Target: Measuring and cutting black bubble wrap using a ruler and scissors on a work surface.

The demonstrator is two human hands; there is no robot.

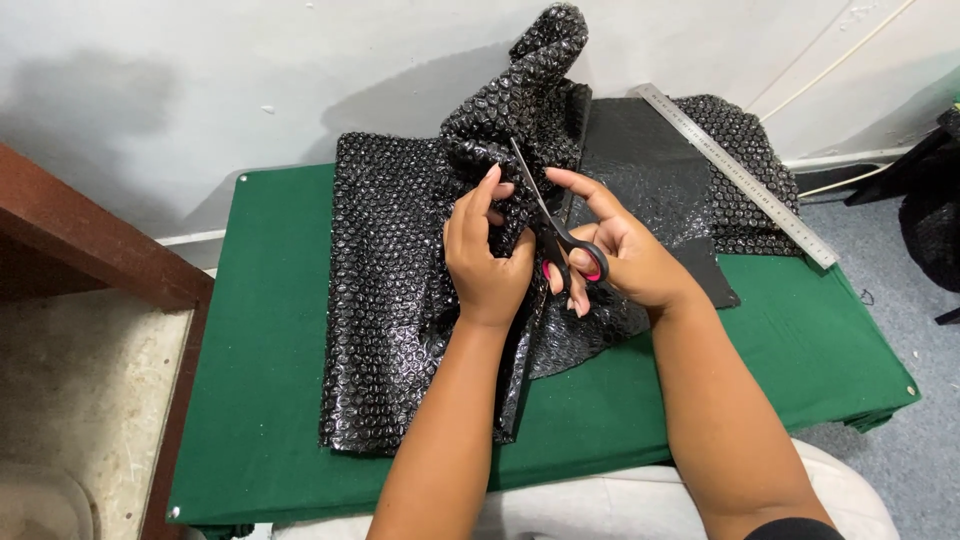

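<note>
A large sheet of black bubble wrap (pixel 390 300) lies over a green table (pixel 270 400), bunched up high against the wall at the back. My left hand (pixel 487 255) pinches a fold of the wrap near its middle and lifts it. My right hand (pixel 625 255) holds black scissors with pink-lined handles (pixel 560 235), fingers through the loops. The blades point up and away into the raised fold, right beside my left fingers.
A long metal ruler (pixel 735 172) lies diagonally on more black wrap at the back right. A brown wooden ledge (pixel 90 240) stands to the left. A white wall runs behind the table. Dark objects (pixel 930 200) sit on the grey floor at right.
</note>
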